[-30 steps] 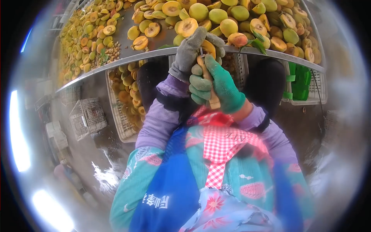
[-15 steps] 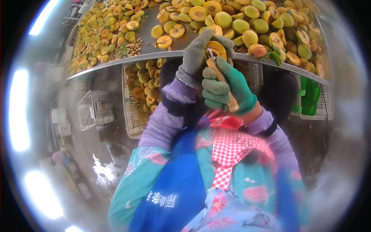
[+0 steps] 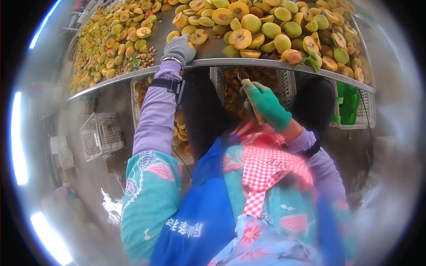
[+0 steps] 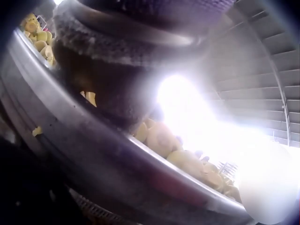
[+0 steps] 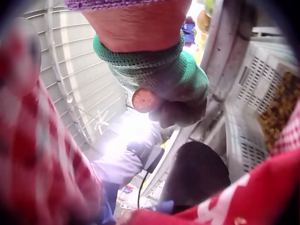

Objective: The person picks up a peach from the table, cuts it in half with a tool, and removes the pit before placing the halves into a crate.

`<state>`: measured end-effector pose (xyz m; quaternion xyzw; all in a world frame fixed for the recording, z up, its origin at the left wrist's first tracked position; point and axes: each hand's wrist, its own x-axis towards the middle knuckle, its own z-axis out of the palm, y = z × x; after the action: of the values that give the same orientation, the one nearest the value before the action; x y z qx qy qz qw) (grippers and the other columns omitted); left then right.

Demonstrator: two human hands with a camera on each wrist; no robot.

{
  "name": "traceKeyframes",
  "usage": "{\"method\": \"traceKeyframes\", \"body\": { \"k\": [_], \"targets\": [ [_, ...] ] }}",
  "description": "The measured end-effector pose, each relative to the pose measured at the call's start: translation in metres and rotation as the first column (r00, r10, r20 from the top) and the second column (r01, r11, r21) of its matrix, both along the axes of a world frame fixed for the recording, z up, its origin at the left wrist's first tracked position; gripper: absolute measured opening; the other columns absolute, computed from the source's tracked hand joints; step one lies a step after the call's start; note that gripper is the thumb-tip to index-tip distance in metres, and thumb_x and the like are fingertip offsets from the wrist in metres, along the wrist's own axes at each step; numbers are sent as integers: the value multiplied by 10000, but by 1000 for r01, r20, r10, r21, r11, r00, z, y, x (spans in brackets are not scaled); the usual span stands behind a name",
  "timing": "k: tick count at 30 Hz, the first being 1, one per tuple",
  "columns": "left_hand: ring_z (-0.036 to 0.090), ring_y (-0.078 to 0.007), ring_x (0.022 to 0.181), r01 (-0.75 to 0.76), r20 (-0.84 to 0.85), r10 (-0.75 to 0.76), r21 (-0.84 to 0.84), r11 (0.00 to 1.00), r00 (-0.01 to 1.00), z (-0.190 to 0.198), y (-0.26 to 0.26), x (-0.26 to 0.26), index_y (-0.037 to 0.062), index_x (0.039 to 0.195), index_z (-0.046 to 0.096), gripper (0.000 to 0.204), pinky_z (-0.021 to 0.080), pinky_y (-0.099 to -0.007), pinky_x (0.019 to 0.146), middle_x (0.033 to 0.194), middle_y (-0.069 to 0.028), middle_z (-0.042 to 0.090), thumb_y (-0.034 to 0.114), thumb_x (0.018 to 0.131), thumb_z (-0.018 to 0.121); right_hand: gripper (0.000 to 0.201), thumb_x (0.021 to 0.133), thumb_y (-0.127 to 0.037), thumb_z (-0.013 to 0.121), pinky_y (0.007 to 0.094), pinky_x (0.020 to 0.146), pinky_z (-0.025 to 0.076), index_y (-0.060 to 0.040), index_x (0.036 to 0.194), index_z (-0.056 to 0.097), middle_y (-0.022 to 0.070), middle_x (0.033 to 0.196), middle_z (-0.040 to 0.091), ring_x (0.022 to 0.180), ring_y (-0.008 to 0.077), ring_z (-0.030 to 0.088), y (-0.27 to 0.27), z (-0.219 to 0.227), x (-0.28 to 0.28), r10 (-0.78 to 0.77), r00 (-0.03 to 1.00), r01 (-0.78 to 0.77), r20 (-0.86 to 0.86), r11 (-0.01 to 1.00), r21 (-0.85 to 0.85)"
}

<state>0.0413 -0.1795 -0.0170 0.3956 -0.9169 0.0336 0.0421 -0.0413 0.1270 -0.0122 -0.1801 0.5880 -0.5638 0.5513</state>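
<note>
My left hand (image 3: 181,49), in a grey glove, reaches over the metal tray (image 3: 213,48) close to a few peach halves (image 3: 198,37). Its fingers are mostly hidden beneath it in the head view and dark in the left wrist view, so I cannot tell whether it grips a fruit. Below the tray's front rim, my right hand (image 3: 266,104), gloved in green, grips a wooden-handled pitting tool (image 3: 256,114) with a small metal tip pointing up. The round end of its handle (image 5: 145,100) shows beneath the fist in the right wrist view.
Whole and halved peaches (image 3: 270,30) pile up at the tray's right; more halves (image 3: 111,48) cover its left, beside loose pits (image 3: 145,56). Under the rim, a white crate (image 3: 216,82) holds brownish scraps. A green container (image 3: 348,104) sits right; another crate (image 3: 101,135) stands left.
Both hands were together at a peach half, the right working the tool in it. They have parted: the left moved left over the tray, the right stayed near the rim with the tool.
</note>
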Motion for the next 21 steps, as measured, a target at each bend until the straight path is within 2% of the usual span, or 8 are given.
{"method": "traceKeyframes", "body": {
  "k": [1,2,4,7,9,12,17,21],
  "targets": [
    [647,-325,1016,85,-8,-86,-40,996,996,0,-1,-3,77,1202,652,489,503,-370,893,1061,-180,683,399,835,662,399,999,-415,500,304,458,425,-25,1001,582,63,650,582,512,164,558,-4,4,1,-54,992,47,-116,997,-60],
    [650,-291,1003,61,-156,-21,255,965,988,13,10,-3,61,1211,640,465,509,-354,882,1072,-167,678,366,860,653,396,1003,-404,498,324,465,435,-18,1002,583,88,646,591,501,195,570,-10,7,3,-109,969,84,-221,989,-121],
    [656,-225,977,104,-326,235,757,645,916,36,38,10,30,1228,617,417,523,-322,858,1095,-141,669,298,909,633,388,1007,-382,491,386,512,459,-3,998,578,165,664,608,545,297,598,-28,21,9,-184,837,56,-516,965,-255],
    [637,-163,945,689,-801,305,599,407,516,12,90,13,-4,1216,595,311,535,-305,836,1109,-127,651,193,981,545,377,1006,-353,488,465,570,472,15,993,571,251,695,613,636,417,611,-54,15,17,-164,659,13,-734,978,-207],
    [647,-183,951,694,-847,94,487,531,522,10,115,11,-14,1181,597,258,538,-322,852,1100,-141,656,137,987,518,371,1006,-331,488,508,600,476,28,963,568,260,687,618,678,454,621,-55,-3,21,-188,600,23,-778,976,-219],
    [674,-214,918,717,-852,196,516,468,485,15,140,4,-29,1146,590,262,558,-335,812,1076,-155,664,158,1018,459,347,1032,-307,471,395,637,468,9,973,602,190,754,625,662,300,577,-40,4,18,-149,725,46,-672,985,-169],
    [689,-207,830,636,-825,-278,123,762,492,36,163,-3,-32,1141,598,347,572,-320,724,1026,-151,679,235,1048,398,324,1037,-268,466,353,641,455,25,1024,605,140,755,612,666,220,531,-35,-3,26,-306,745,166,-593,945,-280],
    [679,-192,822,706,-884,300,468,532,359,29,168,-8,-41,1096,614,362,562,-300,714,935,-135,683,244,1049,395,338,1005,-302,501,521,617,465,18,976,604,276,782,633,762,477,613,-36,-6,27,-370,737,198,-565,918,-343]
  ]
}}
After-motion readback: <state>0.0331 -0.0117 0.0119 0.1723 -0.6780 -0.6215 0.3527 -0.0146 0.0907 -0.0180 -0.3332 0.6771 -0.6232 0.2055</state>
